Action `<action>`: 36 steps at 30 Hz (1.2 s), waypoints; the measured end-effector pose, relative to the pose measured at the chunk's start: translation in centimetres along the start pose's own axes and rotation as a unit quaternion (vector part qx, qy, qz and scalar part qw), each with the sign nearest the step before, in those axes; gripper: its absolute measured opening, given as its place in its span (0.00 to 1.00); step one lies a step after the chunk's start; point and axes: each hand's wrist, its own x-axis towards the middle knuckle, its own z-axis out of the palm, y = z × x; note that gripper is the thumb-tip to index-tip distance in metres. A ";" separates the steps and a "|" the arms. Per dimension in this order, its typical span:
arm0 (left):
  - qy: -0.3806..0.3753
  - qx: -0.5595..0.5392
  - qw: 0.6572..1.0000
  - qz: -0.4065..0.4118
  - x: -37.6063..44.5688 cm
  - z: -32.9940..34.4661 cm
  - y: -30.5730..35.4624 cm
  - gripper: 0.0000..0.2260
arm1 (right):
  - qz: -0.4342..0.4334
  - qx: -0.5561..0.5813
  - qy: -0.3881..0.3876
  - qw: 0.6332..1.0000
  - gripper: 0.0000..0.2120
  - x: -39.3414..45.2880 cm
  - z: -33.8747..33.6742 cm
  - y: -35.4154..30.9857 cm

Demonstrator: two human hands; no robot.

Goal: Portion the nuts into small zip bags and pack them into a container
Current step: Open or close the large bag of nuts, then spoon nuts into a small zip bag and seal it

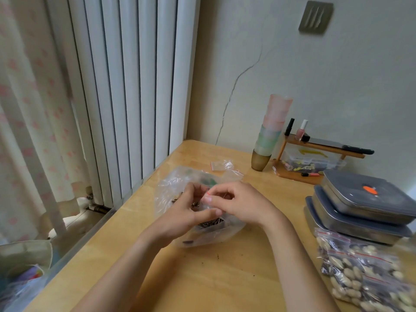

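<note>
I see both hands, left (pixel 184 210) and right (pixel 234 203), pinching a small zip bag (pixel 208 202) over the big nut bag (pixel 173 185) on the wooden table (pixel 202 278). Filled bags (pixel 360 271) and stacked containers (pixel 364 208) lie to their right; a radiator (pixel 126 86) stands beyond.

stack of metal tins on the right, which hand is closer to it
Right. The right hand is at the small zip bag, on the side toward the stack of tins; the left hand is farther off, across the bag.

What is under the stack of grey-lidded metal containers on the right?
The stack of grey-lidded metal containers sits on the wooden table. Filled small zip bags of pale nuts lie against its front edge; whether any bag reaches underneath is hidden.
</note>
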 end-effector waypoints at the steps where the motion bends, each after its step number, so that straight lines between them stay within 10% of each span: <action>1: -0.010 0.008 1.000 0.000 -0.1 0.1 0.1 0.25 | -0.004 -0.002 -0.013 1.000 0.07 -0.1 0.1 -0.3; 6: 0.051 0.045 0.998 0.014 0.1 0.5 0.2 0.14 | -0.008 -0.004 -0.071 0.997 0.09 -0.3 0.5 -1.0; 12: 0.193 0.157 0.969 0.007 1.2 0.1 -1.5 0.12 | 0.111 -0.077 0.159 0.978 0.06 0.1 -1.1 2.4; 18: 0.206 0.201 0.958 0.000 1.3 0.4 -2.0 0.17 | 0.351 -0.227 -0.053 0.907 0.15 -0.6 -1.7 6.4; 27: 0.251 0.256 0.933 -0.026 1.5 0.3 -2.9 0.21 | 0.271 0.104 0.069 0.954 0.10 -2.3 -4.1 5.6; 36: 0.271 0.258 0.926 -0.044 1.4 0.6 -3.1 0.25 | 0.067 0.291 0.293 0.908 0.06 0.5 -0.5 1.8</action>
